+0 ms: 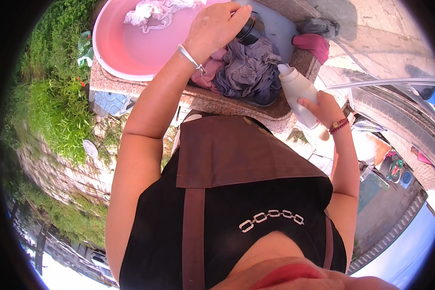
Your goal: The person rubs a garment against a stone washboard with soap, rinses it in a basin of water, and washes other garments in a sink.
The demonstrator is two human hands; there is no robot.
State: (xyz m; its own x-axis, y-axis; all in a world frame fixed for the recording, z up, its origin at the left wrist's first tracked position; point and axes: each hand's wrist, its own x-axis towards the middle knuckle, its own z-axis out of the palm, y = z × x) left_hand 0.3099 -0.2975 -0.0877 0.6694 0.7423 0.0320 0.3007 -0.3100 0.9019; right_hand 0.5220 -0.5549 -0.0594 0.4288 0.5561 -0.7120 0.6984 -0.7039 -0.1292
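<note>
The right hand (324,108), right of centre, is wrapped around a cream bottle (297,94) whose mouth points toward the upper left.
Just beyond, at upper centre, dark garments (249,67) and a pink cloth (208,75) lie bunched within a stone basin's rim (275,121); above them, the left hand (217,26) grips a black cup-like thing (251,31). The washing looks partway along: the heap seems unsorted, while a white cloth (154,10) sits apart in the pink tub (106,43), upper left. The top edge crops the tub; the cup's inside is hidden, and any flow is hard to make out.
</note>
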